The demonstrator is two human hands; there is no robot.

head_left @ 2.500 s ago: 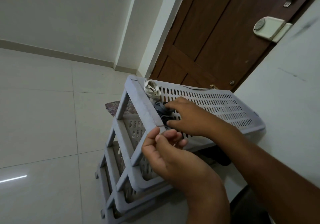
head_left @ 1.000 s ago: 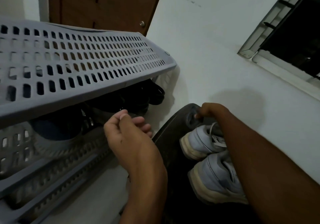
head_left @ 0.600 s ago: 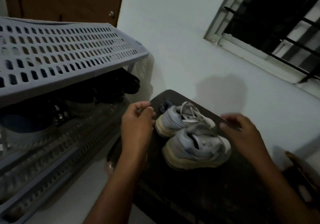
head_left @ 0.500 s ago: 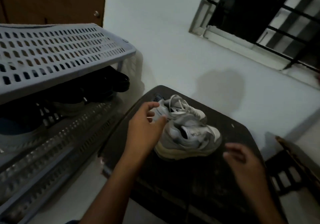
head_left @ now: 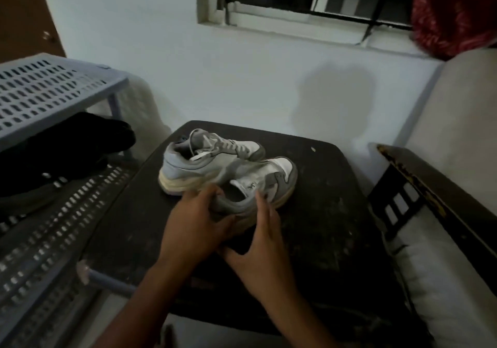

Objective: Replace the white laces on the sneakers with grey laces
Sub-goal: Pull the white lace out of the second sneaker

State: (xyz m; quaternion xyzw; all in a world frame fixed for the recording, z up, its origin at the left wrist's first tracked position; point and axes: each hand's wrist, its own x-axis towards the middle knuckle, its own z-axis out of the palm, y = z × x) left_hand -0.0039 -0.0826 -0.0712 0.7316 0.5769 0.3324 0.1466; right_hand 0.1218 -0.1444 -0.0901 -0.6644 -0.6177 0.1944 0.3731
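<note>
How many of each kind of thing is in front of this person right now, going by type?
Sneakers: 2, the far sneaker and the near sneaker, on the dark table
Hands: 2, the left hand and the right hand, both at the near sneaker's heel
Tables: 1
Shoe racks: 1, the grey rack
Total: 6

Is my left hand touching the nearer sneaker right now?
Touching. The head view shows the left hand wrapped against the heel of the nearer sneaker.

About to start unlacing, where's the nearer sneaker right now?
Centre of the head view, on the dark stool beside the other sneaker; the nearer sneaker has both hands at its heel.
</note>
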